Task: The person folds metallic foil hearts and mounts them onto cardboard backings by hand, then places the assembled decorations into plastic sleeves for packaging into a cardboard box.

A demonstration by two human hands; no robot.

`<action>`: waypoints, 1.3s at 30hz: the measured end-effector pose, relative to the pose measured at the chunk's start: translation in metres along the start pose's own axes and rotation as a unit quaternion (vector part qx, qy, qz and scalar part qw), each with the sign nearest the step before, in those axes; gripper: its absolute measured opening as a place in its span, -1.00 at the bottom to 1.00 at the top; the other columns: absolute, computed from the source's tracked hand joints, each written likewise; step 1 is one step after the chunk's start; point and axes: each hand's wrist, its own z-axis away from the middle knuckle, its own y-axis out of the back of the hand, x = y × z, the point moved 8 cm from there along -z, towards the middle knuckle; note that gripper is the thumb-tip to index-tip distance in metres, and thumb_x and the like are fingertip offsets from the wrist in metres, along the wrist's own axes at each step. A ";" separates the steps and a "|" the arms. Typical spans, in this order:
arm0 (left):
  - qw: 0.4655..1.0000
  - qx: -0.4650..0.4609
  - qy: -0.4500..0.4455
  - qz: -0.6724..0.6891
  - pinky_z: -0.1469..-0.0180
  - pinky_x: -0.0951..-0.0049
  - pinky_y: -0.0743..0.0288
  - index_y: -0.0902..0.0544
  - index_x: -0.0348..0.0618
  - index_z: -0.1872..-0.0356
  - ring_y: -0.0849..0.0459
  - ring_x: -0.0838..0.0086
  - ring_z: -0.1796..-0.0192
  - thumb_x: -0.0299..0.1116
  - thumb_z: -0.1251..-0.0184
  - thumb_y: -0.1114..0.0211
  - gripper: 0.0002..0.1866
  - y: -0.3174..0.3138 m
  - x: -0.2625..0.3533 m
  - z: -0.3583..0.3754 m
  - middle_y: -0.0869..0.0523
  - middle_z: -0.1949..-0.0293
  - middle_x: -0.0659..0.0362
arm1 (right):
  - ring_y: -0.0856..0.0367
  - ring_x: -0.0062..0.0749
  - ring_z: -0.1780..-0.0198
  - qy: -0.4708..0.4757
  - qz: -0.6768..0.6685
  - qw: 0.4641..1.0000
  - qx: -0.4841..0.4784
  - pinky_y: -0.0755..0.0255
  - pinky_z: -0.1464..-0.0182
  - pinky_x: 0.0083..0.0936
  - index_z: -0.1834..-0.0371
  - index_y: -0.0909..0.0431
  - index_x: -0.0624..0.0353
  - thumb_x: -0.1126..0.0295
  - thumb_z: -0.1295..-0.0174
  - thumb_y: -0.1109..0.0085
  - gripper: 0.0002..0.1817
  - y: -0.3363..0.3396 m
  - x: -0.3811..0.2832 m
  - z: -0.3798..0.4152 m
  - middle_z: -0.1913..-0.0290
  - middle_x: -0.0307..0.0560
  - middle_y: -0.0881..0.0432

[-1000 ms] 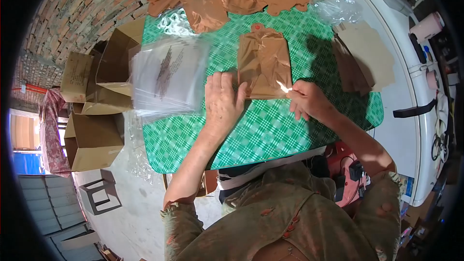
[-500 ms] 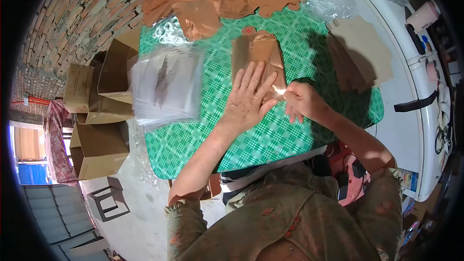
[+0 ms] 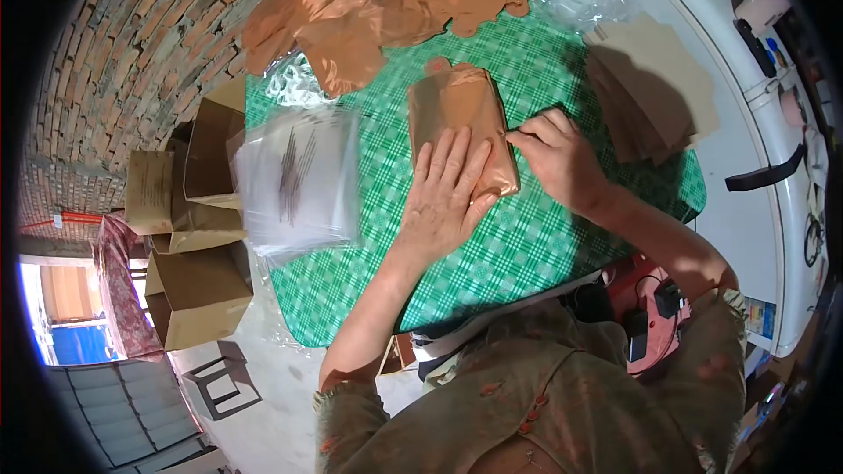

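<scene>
A copper-orange folded packet with a shiny, see-through film over it (image 3: 455, 103) lies on the table in front of me. My left hand (image 3: 442, 202) is flat on its lower half, fingers stretched out and slightly apart. At the packet's right edge, my right hand (image 3: 562, 158) is closed in a pinch, thumb and forefinger meeting at the film's edge. How much film is between those fingertips is hard to make out. A small rounded orange tab (image 3: 437, 64) sticks out at the packet's top.
The green checked tablecloth (image 3: 386, 272) lies under everything. Left of the packet is a stack of clear plastic bags (image 3: 299, 184). Crumpled orange sheets (image 3: 395, 13) cover the far side. Beige sheets (image 3: 654, 79) lie at right, cardboard boxes (image 3: 198, 290) at left.
My right hand has moved up along the packet's right edge from its lower corner. My left hand stays flat on the packet, whose edge now lies straighter. The view has shifted slightly.
</scene>
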 end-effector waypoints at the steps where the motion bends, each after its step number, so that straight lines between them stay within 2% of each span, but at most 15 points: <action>1: 1.000 -0.002 0.000 -0.002 -0.70 -0.13 0.09 -0.23 -0.09 -0.67 -0.07 -0.04 -0.72 0.09 -0.68 0.00 -0.28 0.000 0.000 0.000 -0.15 -0.69 -0.10 | -0.58 -0.17 -0.31 0.031 0.025 0.999 -0.001 -0.44 -0.25 -0.06 -0.07 -0.72 0.17 0.42 -0.34 -0.23 -0.73 -0.002 -0.002 -0.001 -0.14 -0.19 -0.68; 3: 1.000 -0.009 0.001 -0.006 -0.71 -0.12 0.10 -0.22 -0.11 -0.68 -0.06 -0.02 -0.72 0.07 -0.70 0.02 -0.29 -0.002 0.000 -0.001 -0.14 -0.69 -0.08 | -0.42 -0.11 -0.53 0.093 0.077 0.993 -0.002 -0.30 -0.44 -0.02 -0.11 -0.72 0.19 0.42 -0.29 -0.23 -0.67 -0.007 -0.007 -0.002 -0.35 -0.11 -0.61; 7: 1.000 -0.028 0.008 -0.005 -0.72 -0.10 0.14 -0.22 -0.09 -0.68 -0.04 0.01 -0.73 0.06 -0.72 0.07 -0.31 -0.002 0.000 -0.003 -0.14 -0.70 -0.05 | -0.20 -0.13 -0.67 0.112 0.052 0.989 -0.084 0.09 -0.70 0.00 -0.35 -0.60 0.08 0.20 -0.46 -0.16 -0.55 -0.024 -0.004 0.001 -0.47 -0.11 -0.50; 10: 0.999 -0.045 0.015 -0.006 -0.73 -0.10 0.17 -0.23 -0.07 -0.69 -0.02 0.04 -0.74 0.05 -0.73 0.10 -0.32 -0.002 0.001 -0.003 -0.14 -0.71 -0.01 | -0.19 -0.16 -0.68 0.102 0.008 0.990 -0.099 0.16 -0.73 0.02 -0.41 -0.55 0.09 0.18 -0.49 -0.12 -0.52 -0.033 -0.001 -0.001 -0.50 -0.09 -0.48; 11: 0.999 -0.050 0.019 -0.007 -0.73 -0.10 0.19 -0.23 -0.07 -0.69 -0.01 0.04 -0.74 0.05 -0.73 0.10 -0.33 -0.003 0.001 -0.004 -0.13 -0.71 0.01 | -0.17 -0.19 -0.69 0.088 0.026 0.983 -0.158 0.22 -0.75 0.02 -0.49 -0.48 0.08 0.16 -0.51 -0.09 -0.47 -0.042 0.003 0.001 -0.55 -0.08 -0.43; 17: 0.998 -0.058 0.011 -0.027 -0.74 -0.08 0.21 -0.23 -0.03 -0.69 0.01 0.07 -0.75 0.06 -0.74 0.12 -0.33 -0.007 -0.001 -0.003 -0.13 -0.73 0.08 | -0.16 -0.20 -0.70 0.110 -0.049 0.978 -0.169 0.24 -0.75 -0.01 -0.58 -0.38 0.08 0.20 -0.56 -0.03 -0.44 -0.043 0.009 -0.004 -0.59 -0.08 -0.38; 20: 0.998 -0.057 0.014 -0.024 -0.74 -0.08 0.21 -0.23 0.00 -0.69 0.01 0.09 -0.75 0.07 -0.74 0.13 -0.34 -0.008 -0.001 -0.003 -0.14 -0.72 0.07 | -0.24 -0.15 -0.65 0.115 -0.085 0.978 -0.151 -0.03 -0.67 -0.06 -0.49 -0.38 0.12 0.31 -0.55 -0.03 -0.51 -0.043 0.013 -0.012 -0.49 -0.02 -0.50; 23: 0.997 -0.065 0.014 -0.039 -0.74 -0.09 0.21 -0.25 0.06 -0.69 0.00 0.08 -0.75 0.08 -0.74 0.12 -0.35 -0.007 0.000 -0.004 -0.15 -0.72 0.08 | -0.57 -0.08 -0.40 -0.003 -0.217 0.967 -0.133 -0.44 -0.37 -0.10 -0.37 -0.33 0.17 0.41 -0.54 -0.03 -0.61 -0.031 0.026 -0.025 -0.24 0.08 -0.68; 26: 0.997 -0.063 0.010 -0.043 -0.73 -0.11 0.20 -0.26 0.12 -0.69 -0.01 0.07 -0.74 0.09 -0.73 0.11 -0.36 -0.007 0.000 -0.003 -0.15 -0.71 0.08 | -0.74 0.04 -0.12 -0.094 -0.315 0.936 -0.129 -0.60 -0.08 -0.16 -0.32 -0.29 0.20 0.42 -0.57 -0.04 -0.66 -0.029 0.031 -0.033 -0.06 0.06 -0.77; 27: 0.997 -0.062 0.009 -0.042 -0.73 -0.11 0.20 -0.27 0.13 -0.68 -0.01 0.07 -0.74 0.09 -0.73 0.11 -0.36 -0.006 0.001 -0.003 -0.15 -0.71 0.08 | -0.80 0.03 0.18 -0.088 -0.325 0.939 -0.075 -0.60 0.08 -0.16 -0.28 -0.24 0.24 0.39 -0.56 -0.08 -0.65 -0.026 0.031 -0.038 0.19 0.10 -0.79; 30: 0.998 -0.058 0.006 -0.038 -0.73 -0.12 0.19 -0.32 0.16 -0.66 -0.02 0.06 -0.74 0.11 -0.73 0.10 -0.38 -0.006 0.001 -0.003 -0.16 -0.71 0.08 | -0.81 -0.13 0.12 -0.147 -0.354 0.922 -0.050 -0.61 0.02 -0.30 -0.33 -0.28 0.23 0.37 -0.57 -0.12 -0.61 -0.029 0.039 -0.047 0.16 0.04 -0.82; 31: 0.998 -0.057 0.005 -0.035 -0.73 -0.12 0.19 -0.33 0.17 -0.66 -0.03 0.06 -0.73 0.12 -0.73 0.10 -0.38 -0.006 0.001 -0.003 -0.16 -0.71 0.08 | -0.81 -0.22 0.16 -0.152 -0.350 0.924 -0.021 -0.59 0.08 -0.33 -0.30 -0.29 0.24 0.36 -0.54 -0.18 -0.59 -0.030 0.041 -0.054 0.20 0.05 -0.82; 35: 0.998 -0.049 0.002 -0.032 -0.73 -0.12 0.18 -0.38 0.23 -0.63 -0.05 0.06 -0.73 0.16 -0.73 0.11 -0.40 -0.008 0.000 -0.003 -0.18 -0.70 0.09 | -0.74 -0.28 0.28 -0.183 -0.335 0.923 -0.037 -0.53 0.21 -0.31 -0.21 -0.34 0.23 0.40 -0.50 -0.22 -0.65 -0.042 0.049 -0.076 0.26 0.02 -0.79; 38: 0.998 -0.049 0.004 -0.035 -0.73 -0.12 0.18 -0.37 0.27 -0.63 -0.05 0.07 -0.73 0.18 -0.72 0.11 -0.39 -0.008 0.000 -0.004 -0.19 -0.70 0.10 | -0.71 -0.33 0.30 -0.208 -0.321 0.921 -0.081 -0.52 0.23 -0.31 -0.20 -0.34 0.22 0.41 -0.50 -0.22 -0.66 -0.053 0.057 -0.087 0.30 -0.02 -0.77; 39: 0.998 -0.049 0.003 -0.035 -0.73 -0.12 0.18 -0.37 0.27 -0.63 -0.05 0.07 -0.73 0.18 -0.72 0.11 -0.39 -0.008 0.000 -0.003 -0.20 -0.70 0.09 | -0.71 -0.35 0.29 -0.175 -0.311 0.933 -0.050 -0.53 0.22 -0.33 -0.17 -0.39 0.24 0.43 -0.48 -0.22 -0.69 -0.057 0.063 -0.090 0.34 -0.06 -0.74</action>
